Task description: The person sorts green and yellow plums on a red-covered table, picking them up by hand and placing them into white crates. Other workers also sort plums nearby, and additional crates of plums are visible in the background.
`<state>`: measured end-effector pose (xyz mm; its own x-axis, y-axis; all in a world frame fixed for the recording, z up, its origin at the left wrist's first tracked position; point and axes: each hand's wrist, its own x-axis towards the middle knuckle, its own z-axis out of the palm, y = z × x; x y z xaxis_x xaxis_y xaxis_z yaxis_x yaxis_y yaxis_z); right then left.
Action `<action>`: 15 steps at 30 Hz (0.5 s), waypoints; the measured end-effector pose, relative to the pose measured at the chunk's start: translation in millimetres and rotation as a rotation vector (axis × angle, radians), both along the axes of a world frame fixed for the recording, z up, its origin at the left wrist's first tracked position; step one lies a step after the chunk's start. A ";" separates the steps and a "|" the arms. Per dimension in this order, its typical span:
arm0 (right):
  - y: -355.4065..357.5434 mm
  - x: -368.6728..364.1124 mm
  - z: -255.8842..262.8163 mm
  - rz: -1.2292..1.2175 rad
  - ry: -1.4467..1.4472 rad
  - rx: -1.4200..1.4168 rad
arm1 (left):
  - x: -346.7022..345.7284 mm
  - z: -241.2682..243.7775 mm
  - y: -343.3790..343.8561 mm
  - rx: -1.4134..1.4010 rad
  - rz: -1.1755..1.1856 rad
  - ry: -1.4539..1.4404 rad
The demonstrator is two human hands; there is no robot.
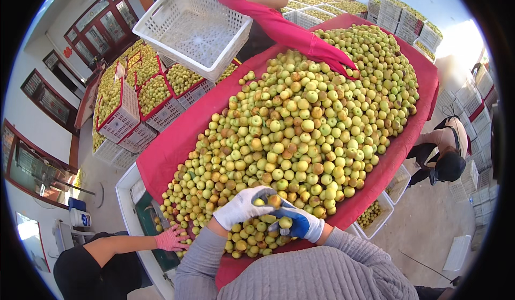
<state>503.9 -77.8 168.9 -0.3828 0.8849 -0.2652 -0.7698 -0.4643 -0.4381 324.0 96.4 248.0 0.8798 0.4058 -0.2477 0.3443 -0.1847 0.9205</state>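
Observation:
A large heap of small yellow-green fruit [305,139], some with brown patches, lies on a red cloth [173,147] in front of me. Near the heap's lower edge my left hand [245,205], in a white and grey work glove, holds a fruit between thumb and fingers. Close against it, my right hand [299,221], in a blue and white glove, has curled fingers with a fruit [285,222] in them. A browner fruit [274,201] sits between the two hands. More fruit lies directly below them.
A co-worker's pink-gloved hand [173,237] touches fruit at the left. Across the heap another person holds a white plastic crate [197,26]; a red sleeve [281,26] reaches over the fruit. Filled crates [161,111] stand at left. Crates [372,215] and a bending person [446,151] are at right.

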 end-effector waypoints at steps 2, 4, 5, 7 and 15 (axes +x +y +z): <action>-4.9 -7.6 1.2 -0.100 0.212 -0.133 | -3.1 -2.7 -5.3 -0.089 0.109 -0.045; -4.6 -3.9 -17.4 -0.116 0.348 -0.154 | -17.8 -25.0 5.7 -0.332 0.463 -0.059; -4.3 -4.2 -31.9 -0.121 0.437 -0.091 | -38.6 -57.0 19.6 -0.436 0.626 -0.110; -3.5 0.1 -28.1 -0.112 0.515 -0.118 | -71.2 -84.3 27.4 -0.685 0.667 -0.470; -5.3 16.5 -26.9 -0.176 0.454 -0.174 | -93.9 -81.1 -22.8 -0.832 0.565 -0.797</action>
